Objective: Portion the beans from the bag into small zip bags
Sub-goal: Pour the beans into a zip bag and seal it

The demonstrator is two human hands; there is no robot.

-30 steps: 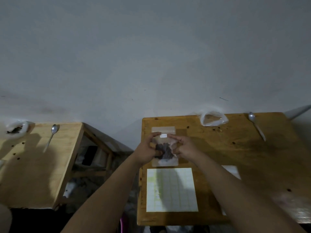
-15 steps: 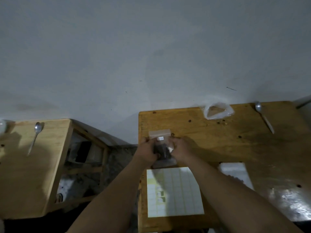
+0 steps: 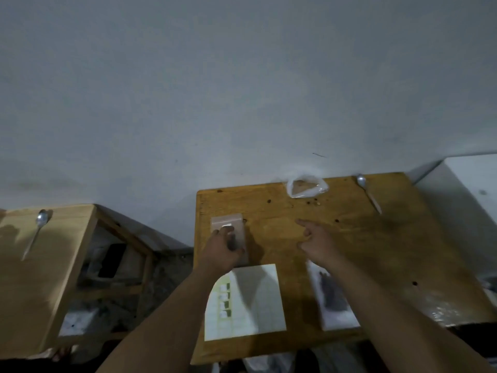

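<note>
left hand (image 3: 223,251) grips small zip bag (image 3: 228,222) on table (image 3: 363,243); right hand (image 3: 318,244) loose, holding nothing. bag looks light, floppy, slick, so pinch it by the top strip.

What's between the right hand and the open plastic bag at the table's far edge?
Head view: bare tabletop, except a few loose beans just before the plastic bag; the right hand touches none.

Both bare forearms reach up from the bottom edge toward the frame's centre. The left hand (image 3: 222,253), left of centre, lies knuckles-up, its fingers curled in a grip on the small zip bag (image 3: 228,220). The right hand (image 3: 318,244), just right of centre, is relaxed, forefinger stretched toward the upper left.
</note>
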